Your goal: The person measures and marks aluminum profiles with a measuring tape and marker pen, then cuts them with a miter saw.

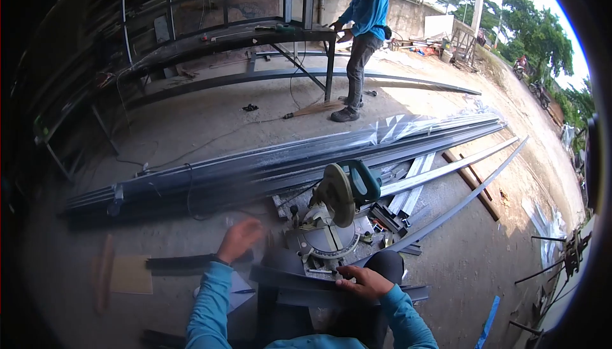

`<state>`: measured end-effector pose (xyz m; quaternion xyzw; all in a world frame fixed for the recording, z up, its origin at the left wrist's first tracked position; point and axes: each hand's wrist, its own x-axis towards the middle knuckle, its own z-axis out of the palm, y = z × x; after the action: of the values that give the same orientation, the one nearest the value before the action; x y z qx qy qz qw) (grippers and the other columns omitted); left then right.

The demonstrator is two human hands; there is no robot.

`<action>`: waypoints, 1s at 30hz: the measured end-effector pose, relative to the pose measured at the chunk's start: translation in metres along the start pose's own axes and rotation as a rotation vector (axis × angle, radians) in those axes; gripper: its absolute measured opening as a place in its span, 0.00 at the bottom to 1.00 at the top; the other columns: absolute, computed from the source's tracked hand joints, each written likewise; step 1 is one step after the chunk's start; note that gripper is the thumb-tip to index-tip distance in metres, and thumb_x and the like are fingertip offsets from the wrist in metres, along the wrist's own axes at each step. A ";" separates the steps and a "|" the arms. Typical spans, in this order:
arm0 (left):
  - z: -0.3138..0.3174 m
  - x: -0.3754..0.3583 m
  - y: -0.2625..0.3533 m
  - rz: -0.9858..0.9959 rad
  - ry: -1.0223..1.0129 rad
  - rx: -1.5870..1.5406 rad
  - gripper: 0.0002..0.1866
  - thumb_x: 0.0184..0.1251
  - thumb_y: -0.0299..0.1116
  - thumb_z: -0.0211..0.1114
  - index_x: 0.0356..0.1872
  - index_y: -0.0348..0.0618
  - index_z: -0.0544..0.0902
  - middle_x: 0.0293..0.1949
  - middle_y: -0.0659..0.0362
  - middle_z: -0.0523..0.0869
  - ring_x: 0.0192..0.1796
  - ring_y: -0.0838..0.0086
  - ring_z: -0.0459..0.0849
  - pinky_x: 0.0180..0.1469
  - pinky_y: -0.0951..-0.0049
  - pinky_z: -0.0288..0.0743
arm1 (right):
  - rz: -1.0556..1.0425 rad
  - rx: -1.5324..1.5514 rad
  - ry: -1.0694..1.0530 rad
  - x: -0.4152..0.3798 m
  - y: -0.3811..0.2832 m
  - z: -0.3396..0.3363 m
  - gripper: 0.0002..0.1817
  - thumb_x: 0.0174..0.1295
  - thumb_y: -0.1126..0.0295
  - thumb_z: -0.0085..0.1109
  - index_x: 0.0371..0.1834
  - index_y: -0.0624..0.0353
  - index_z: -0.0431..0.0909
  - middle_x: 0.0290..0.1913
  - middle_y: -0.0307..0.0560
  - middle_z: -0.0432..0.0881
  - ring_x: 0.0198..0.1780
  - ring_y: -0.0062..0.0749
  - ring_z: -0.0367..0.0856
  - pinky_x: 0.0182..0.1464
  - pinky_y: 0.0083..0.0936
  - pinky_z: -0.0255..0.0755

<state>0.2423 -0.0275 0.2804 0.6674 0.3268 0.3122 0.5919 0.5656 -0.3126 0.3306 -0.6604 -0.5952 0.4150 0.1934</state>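
Note:
My left hand (240, 239) is raised and blurred just left of a chop saw (338, 212), fingers spread, holding nothing. My right hand (362, 281) presses down on a dark steel bar (287, 277) that lies across in front of the saw's base. The saw has a round blade guard and a teal motor housing (364, 180), and its turntable sits on the concrete floor. Both arms wear teal sleeves.
A long bundle of steel sections (268, 164) lies on the floor behind the saw. A flat dark bar (185, 261) and a wooden piece (105, 272) lie to the left. Another person (363, 36) in blue stands at a steel frame table (255, 33) farther back.

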 end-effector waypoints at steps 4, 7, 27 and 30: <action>-0.007 -0.010 0.004 0.000 0.055 0.002 0.14 0.78 0.32 0.68 0.60 0.40 0.83 0.52 0.59 0.90 0.48 0.76 0.90 0.48 0.75 0.82 | -0.054 0.017 0.019 -0.004 0.001 0.004 0.36 0.78 0.41 0.56 0.73 0.62 0.75 0.64 0.65 0.83 0.65 0.56 0.84 0.67 0.44 0.77; 0.005 -0.010 0.020 0.027 0.075 -0.043 0.15 0.78 0.34 0.69 0.59 0.40 0.84 0.48 0.60 0.90 0.46 0.77 0.89 0.48 0.74 0.82 | -0.102 0.019 0.041 -0.011 0.003 0.007 0.35 0.78 0.43 0.56 0.72 0.63 0.75 0.64 0.65 0.83 0.64 0.56 0.84 0.67 0.44 0.77; 0.066 -0.083 0.101 0.289 -0.031 0.390 0.11 0.67 0.32 0.78 0.45 0.40 0.89 0.37 0.54 0.92 0.39 0.72 0.91 0.42 0.69 0.82 | -0.236 -0.356 0.125 -0.045 -0.009 0.018 0.51 0.54 0.38 0.77 0.73 0.62 0.71 0.60 0.63 0.84 0.61 0.61 0.83 0.65 0.48 0.78; 0.078 -0.097 0.105 0.374 -0.122 0.447 0.15 0.67 0.36 0.79 0.47 0.38 0.88 0.39 0.54 0.91 0.42 0.69 0.91 0.47 0.68 0.84 | -0.244 -0.362 0.119 -0.044 -0.008 0.022 0.51 0.50 0.43 0.80 0.73 0.61 0.71 0.59 0.61 0.84 0.59 0.60 0.84 0.63 0.47 0.79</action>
<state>0.2549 -0.1605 0.3737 0.8473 0.2227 0.2954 0.3811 0.5461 -0.3580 0.3377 -0.6307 -0.7229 0.2355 0.1552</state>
